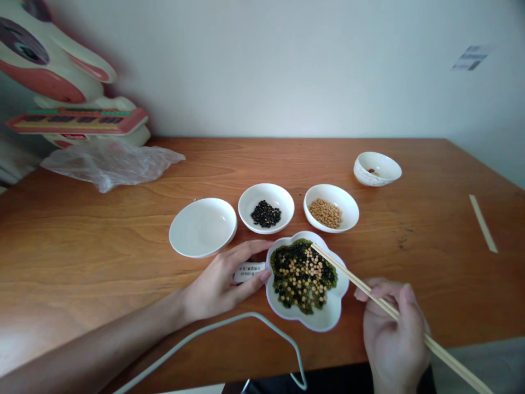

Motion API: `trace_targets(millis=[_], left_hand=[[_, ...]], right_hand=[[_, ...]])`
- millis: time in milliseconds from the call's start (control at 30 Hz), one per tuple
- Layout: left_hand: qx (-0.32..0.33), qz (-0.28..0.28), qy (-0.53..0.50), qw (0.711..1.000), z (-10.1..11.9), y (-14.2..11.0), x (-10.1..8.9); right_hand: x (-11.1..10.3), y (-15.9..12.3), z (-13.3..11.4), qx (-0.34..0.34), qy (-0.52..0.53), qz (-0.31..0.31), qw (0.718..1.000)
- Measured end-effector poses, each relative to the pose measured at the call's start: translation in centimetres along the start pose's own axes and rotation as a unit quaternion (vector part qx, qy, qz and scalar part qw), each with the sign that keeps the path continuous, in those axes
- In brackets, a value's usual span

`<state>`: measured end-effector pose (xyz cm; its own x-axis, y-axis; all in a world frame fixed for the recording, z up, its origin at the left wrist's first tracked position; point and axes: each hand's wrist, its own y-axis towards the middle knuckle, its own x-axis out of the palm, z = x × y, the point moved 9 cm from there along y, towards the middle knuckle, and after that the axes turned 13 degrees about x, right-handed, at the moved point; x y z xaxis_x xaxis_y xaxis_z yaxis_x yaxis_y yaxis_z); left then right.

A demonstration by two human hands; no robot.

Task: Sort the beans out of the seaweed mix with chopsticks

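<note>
A flower-shaped white dish (324,324) holds mixed green, black and tan beans (303,276). My left hand (219,282) grips it from the left, thumb and fingers at the rim on either side of a labelled white tab (249,271). In my right hand (394,328) is a pair of wooden chopsticks (353,279), their tips together among the beans near the dish's upper middle. Behind the dish stand a bowl of black beans (266,214) and a bowl of tan soybeans (326,213). An empty white bowl (203,227) is just beyond my left hand.
Farther back at the right is a white bowl (377,168) with a few small reddish bits. A pale strip (483,223) lies on the wooden table (430,219). At the back left are a crumpled plastic bag (110,161) and a cow-shaped toy keyboard (77,120). A white cable (197,335) loops in front.
</note>
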<state>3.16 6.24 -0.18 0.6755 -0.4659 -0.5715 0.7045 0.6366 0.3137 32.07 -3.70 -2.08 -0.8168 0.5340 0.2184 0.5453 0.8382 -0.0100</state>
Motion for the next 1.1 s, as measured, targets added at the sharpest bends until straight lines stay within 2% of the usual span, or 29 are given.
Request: trace_targets(millis=[200, 400, 1100], left_hand=[[-0.016, -0.002, -0.017, 1.000, -0.4, 0.1, -0.1], [-0.001, -0.005, -0.016, 1.000, -0.2, 0.1, 0.0], [0.003, -0.006, -0.014, 1.000, 0.1, 0.4, 0.0]], right_hand=[[-0.1, -1.3, -0.4, -0.006, -0.004, -0.018, 1.000], [1.2, -2.7, -0.4, -0.003, -0.066, -0.052, 0.996], [1.7, -2.6, 0.4, 0.029, -0.085, -0.088, 0.992]])
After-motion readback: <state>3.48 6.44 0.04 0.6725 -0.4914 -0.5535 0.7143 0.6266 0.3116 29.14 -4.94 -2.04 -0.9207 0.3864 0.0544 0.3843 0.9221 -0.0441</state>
